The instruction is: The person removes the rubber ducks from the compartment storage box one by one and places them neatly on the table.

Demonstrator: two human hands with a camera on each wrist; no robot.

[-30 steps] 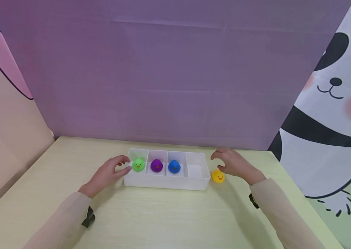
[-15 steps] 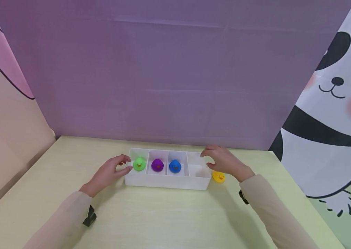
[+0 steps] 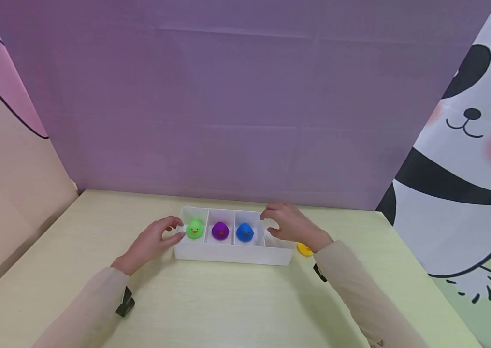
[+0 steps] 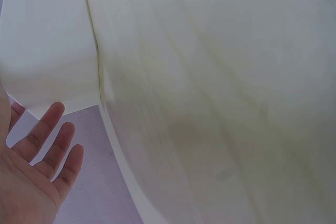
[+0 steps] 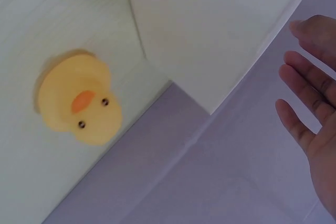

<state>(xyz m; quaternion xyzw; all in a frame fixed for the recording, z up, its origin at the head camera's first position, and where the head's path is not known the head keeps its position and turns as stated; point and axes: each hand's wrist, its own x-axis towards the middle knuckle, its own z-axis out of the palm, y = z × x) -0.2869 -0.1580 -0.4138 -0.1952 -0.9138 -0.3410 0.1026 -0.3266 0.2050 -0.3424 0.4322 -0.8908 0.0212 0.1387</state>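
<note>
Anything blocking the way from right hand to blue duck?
Only the divider of the white tray, just right of the blue duck; I can't tell whether the right hand is high enough to clear it. Nothing else visible stands between them.

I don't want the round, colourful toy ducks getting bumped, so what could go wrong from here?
First, the right hand hangs over the right end of the long white plastic-looking tray, and in the head view its wrist partly hides the round yellow toy duck on the pale wood-look table, so lowering that arm might knock it. Second, the left hand is beside the tray's left end, near the round light-green toy duck; a nudge could shift both.
</note>
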